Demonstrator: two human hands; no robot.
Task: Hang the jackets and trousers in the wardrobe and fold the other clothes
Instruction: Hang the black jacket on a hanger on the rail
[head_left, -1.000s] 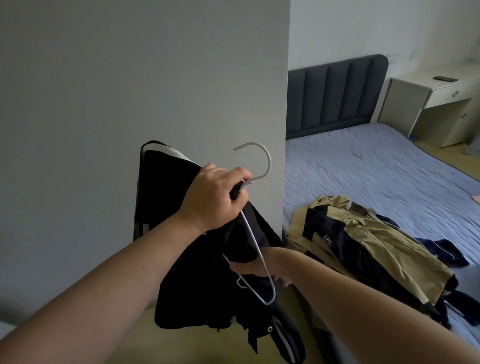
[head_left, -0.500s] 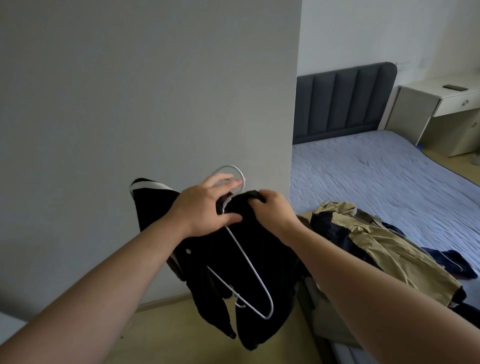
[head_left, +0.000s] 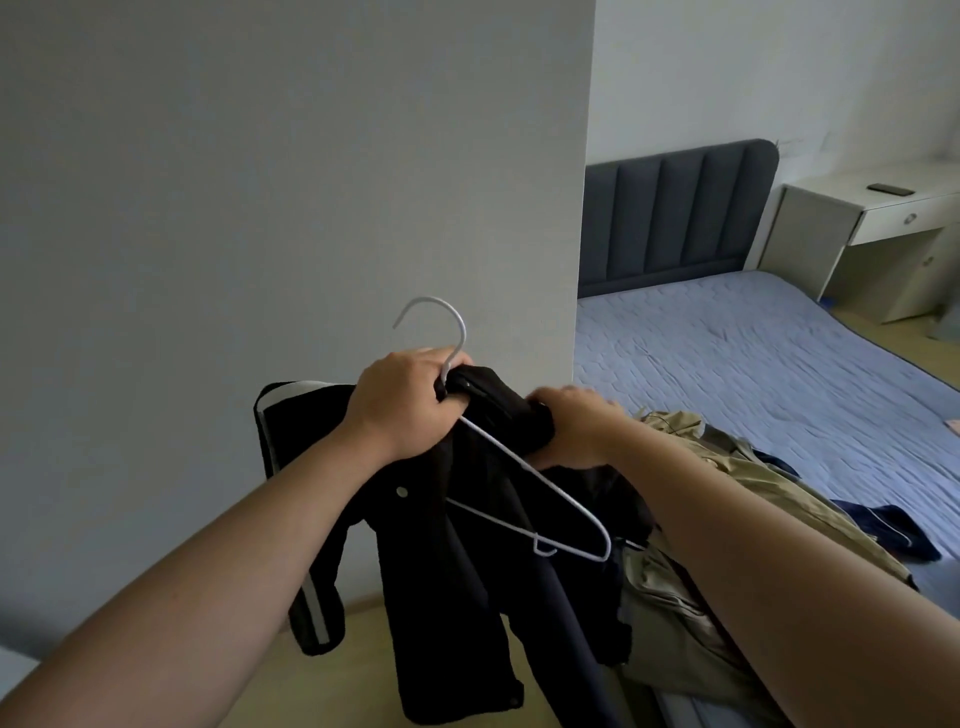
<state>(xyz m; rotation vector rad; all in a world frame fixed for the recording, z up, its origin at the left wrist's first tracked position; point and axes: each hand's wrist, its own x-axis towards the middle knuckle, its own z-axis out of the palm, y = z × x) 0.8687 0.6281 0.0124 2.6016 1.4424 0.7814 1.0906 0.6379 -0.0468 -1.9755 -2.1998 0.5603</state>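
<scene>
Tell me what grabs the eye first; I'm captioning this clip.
A black jacket dangles at centre, its collar gripped with a white hanger by the left hand while the right hand grips the fabric beside it. To the right, a tan jacket lies crumpled on the blue bed.

Left hand (head_left: 410, 402): grips the neck of a white wire hanger (head_left: 462, 332) and the collar of a black snap-button jacket (head_left: 467, 571).
Right hand (head_left: 571, 431): clutches the black jacket's fabric just beside the left hand.
Black jacket: hangs below both hands.
Lavender quilted bed (head_left: 753, 364): bears a crumpled khaki-and-navy jacket (head_left: 753, 467).
</scene>
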